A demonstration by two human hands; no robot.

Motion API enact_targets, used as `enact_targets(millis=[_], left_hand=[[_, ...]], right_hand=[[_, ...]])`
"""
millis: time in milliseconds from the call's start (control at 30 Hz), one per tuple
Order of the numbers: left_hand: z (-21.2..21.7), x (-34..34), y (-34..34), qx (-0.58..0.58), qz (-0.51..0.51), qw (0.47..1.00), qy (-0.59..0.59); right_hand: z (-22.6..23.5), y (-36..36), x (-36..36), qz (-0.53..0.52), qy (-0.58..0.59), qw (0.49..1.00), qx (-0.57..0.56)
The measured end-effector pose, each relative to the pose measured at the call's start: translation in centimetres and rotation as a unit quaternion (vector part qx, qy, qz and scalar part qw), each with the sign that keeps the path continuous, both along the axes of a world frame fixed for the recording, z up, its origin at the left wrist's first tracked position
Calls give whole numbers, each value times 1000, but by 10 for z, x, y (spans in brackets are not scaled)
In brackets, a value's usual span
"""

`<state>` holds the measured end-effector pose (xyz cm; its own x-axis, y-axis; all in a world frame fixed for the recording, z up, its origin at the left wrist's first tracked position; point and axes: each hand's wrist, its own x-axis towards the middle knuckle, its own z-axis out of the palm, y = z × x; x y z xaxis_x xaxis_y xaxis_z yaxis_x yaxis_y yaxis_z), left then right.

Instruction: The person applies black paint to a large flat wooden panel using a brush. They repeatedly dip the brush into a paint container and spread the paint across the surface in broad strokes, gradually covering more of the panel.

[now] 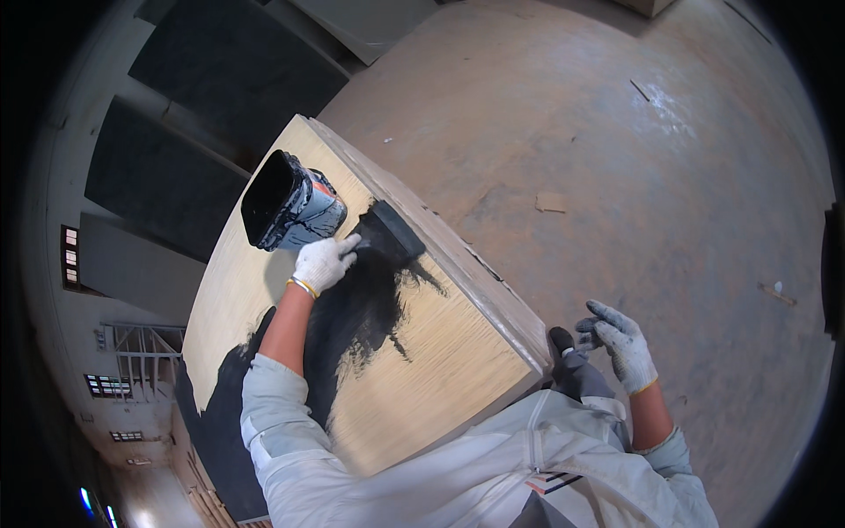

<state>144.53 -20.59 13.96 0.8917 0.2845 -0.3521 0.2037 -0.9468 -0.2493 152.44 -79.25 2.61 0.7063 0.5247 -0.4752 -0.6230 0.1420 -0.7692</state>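
- My left hand (324, 262), gloved, is closed around the handle of a wide brush (390, 231) pressed flat on the pale wooden board (440, 343).
- My right hand (623, 345), also gloved, hangs off the board's edge over the floor (616, 132), fingers loosely spread, holding nothing.
- Black paint (361, 308) covers a strip down the board's middle and its near-left corner; I judge well over half remains bare.
- The open black paint bucket (289, 204) sits on the board just beside the brush.

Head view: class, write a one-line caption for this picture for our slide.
Gloved left hand spreads black paint with a brush over a wooden board beside a paint bucket; right hand hangs free.
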Motion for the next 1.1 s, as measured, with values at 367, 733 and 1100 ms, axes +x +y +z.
enact_targets(millis=[367,733,1100], left_hand=[[-6,-36,-52,4,-36,999,-24],[-13,-59,-75,25,-36,999,-23],[-13,-89,-129,6,-53,998,-28]], right_hand=[[6,0,-19,-2,-66,998,-11],[-14,-28,-115,-63,-52,995,-49],[-34,-49,-195,-124,-39,990,-61]])
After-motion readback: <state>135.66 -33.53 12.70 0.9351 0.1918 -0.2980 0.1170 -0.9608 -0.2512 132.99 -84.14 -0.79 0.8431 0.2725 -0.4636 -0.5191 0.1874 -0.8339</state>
